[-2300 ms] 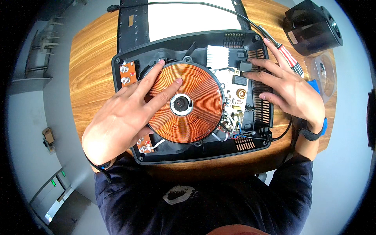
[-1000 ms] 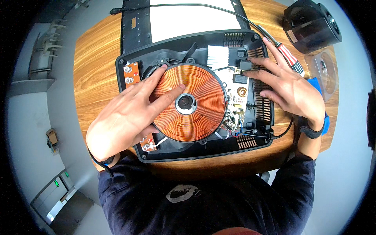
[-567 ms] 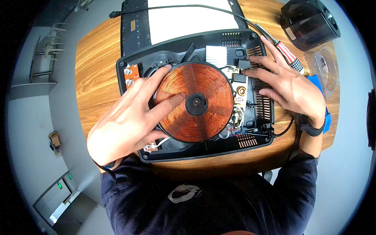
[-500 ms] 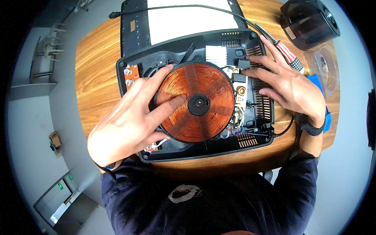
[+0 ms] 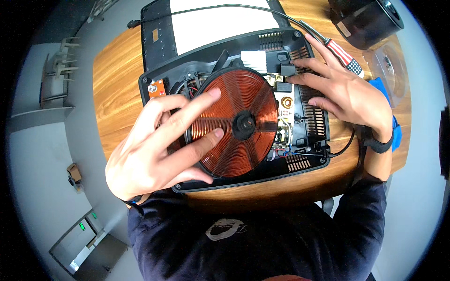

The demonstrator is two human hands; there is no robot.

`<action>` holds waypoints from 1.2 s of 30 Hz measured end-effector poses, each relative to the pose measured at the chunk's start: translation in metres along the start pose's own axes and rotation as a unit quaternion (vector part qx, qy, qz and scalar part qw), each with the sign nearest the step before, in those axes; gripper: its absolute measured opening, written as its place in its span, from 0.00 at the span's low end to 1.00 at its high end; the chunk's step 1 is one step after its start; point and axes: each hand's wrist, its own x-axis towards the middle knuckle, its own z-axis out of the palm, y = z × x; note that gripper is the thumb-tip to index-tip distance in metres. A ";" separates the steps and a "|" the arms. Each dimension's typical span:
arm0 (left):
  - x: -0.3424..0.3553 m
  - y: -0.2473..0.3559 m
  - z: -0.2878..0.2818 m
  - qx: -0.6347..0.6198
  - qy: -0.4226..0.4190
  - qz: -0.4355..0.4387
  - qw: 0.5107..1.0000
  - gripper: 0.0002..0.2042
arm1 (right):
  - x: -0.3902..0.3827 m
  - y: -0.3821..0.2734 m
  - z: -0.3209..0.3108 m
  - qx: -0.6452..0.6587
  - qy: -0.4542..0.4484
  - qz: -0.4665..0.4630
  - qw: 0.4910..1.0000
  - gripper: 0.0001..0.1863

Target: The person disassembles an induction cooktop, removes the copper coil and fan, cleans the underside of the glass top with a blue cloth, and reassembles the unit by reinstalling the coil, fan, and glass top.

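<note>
Left hand (image 5: 154,145) flat on copper coil (image 5: 239,122)

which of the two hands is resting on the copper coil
The left hand: its fingers lie on the round copper coil. The right hand rests on the black casing's vents instead.

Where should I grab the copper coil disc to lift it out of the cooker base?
Grip the copper coil disc by its outer rim, probably from the left, where the left hand already reaches. It lies flat in the black base, and the right hand crowds the circuit-board side.
</note>
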 end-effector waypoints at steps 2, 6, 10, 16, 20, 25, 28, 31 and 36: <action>-0.002 -0.002 -0.003 0.042 0.017 0.040 0.998 0.32 | 0.003 -0.001 0.001 0.016 -0.001 0.011 1.000 0.29; -0.004 0.005 -0.006 0.037 0.055 0.055 0.996 0.29 | 0.004 -0.001 0.001 0.022 0.001 0.013 1.000 0.29; -0.004 0.002 0.007 0.035 0.095 0.068 0.993 0.29 | -0.004 0.004 0.009 0.013 0.016 0.007 1.000 0.26; -0.008 0.007 -0.001 0.053 0.089 0.044 0.994 0.30 | -0.001 0.002 0.009 0.020 0.012 0.012 1.000 0.28; -0.009 0.008 -0.003 0.056 0.084 0.043 0.994 0.30 | 0.000 0.004 0.010 0.038 0.018 0.005 0.999 0.28; -0.009 0.008 -0.001 0.055 0.102 0.045 0.992 0.29 | -0.001 0.007 0.011 0.039 0.017 0.002 0.999 0.27; -0.009 0.008 -0.002 0.060 0.101 0.043 0.992 0.29 | -0.001 0.008 0.011 0.037 0.014 0.000 0.999 0.28; -0.011 0.008 -0.002 0.064 0.101 0.039 0.992 0.29 | -0.001 0.005 0.010 0.027 0.016 0.001 1.000 0.28; -0.011 0.008 -0.002 0.067 0.101 0.047 0.991 0.30 | -0.003 0.005 0.010 0.019 0.057 0.013 0.998 0.24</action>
